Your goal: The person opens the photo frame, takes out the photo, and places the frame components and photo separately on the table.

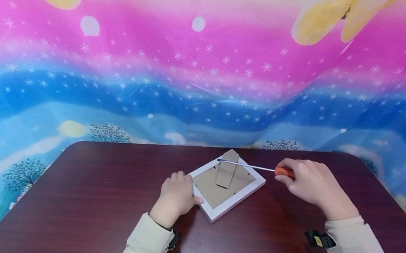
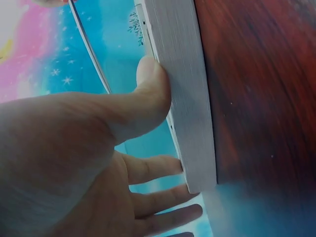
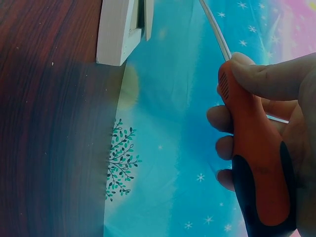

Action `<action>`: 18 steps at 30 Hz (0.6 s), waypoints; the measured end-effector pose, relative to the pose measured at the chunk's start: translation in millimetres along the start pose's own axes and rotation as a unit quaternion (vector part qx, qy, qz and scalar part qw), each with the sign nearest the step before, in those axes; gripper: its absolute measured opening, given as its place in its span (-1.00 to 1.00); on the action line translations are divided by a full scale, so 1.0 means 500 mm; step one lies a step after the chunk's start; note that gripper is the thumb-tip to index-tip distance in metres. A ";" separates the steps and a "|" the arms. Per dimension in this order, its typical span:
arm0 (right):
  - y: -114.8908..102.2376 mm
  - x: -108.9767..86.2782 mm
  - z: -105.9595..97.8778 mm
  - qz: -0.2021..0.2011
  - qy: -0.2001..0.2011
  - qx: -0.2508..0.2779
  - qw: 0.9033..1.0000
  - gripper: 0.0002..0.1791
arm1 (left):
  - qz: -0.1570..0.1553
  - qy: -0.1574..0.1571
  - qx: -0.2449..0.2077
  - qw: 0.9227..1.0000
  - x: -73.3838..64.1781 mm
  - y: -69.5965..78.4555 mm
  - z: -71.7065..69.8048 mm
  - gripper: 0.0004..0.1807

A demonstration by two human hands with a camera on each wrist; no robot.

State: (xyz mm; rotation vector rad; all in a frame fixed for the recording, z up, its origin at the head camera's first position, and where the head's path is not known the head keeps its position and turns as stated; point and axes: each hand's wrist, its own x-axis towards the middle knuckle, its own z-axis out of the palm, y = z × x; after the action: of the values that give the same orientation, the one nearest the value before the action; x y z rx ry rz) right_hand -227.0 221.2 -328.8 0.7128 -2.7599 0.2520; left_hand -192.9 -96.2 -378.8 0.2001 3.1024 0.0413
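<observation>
A white picture frame lies on the table with its brown backing board facing up. Its flat support leg runs across the middle of the back. My left hand grips the frame's left side, the thumb over the near edge and the fingers spread along the adjoining side. In my right hand is a screwdriver with an orange and black handle. Its long metal shaft points left, and the tip overlaps the far part of the frame in the head view.
The dark reddish wooden table has rounded far corners. Behind it hangs a pink and blue cloth with snowflakes and trees. Each wrist wears a black strap, one of them below the right cuff.
</observation>
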 end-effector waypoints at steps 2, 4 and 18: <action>0.000 0.000 0.000 0.001 -0.002 0.000 1.000 -0.81 | -0.009 -0.001 0.012 1.000 -0.002 0.005 -0.001 -0.20; 0.000 0.000 -0.001 0.002 -0.004 0.000 1.000 -0.81 | -0.018 -0.005 0.026 0.999 -0.005 0.011 -0.002 -0.18; -0.002 0.000 -0.001 0.002 -0.006 -0.002 1.000 -0.80 | -0.008 -0.003 0.052 0.999 -0.006 0.015 -0.011 -0.19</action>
State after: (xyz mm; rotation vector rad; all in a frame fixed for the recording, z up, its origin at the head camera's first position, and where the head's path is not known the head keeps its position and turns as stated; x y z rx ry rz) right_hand -226.3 220.4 -328.3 0.7109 -2.7725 0.2432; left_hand -189.2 -89.5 -373.0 0.1768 3.1024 -0.1208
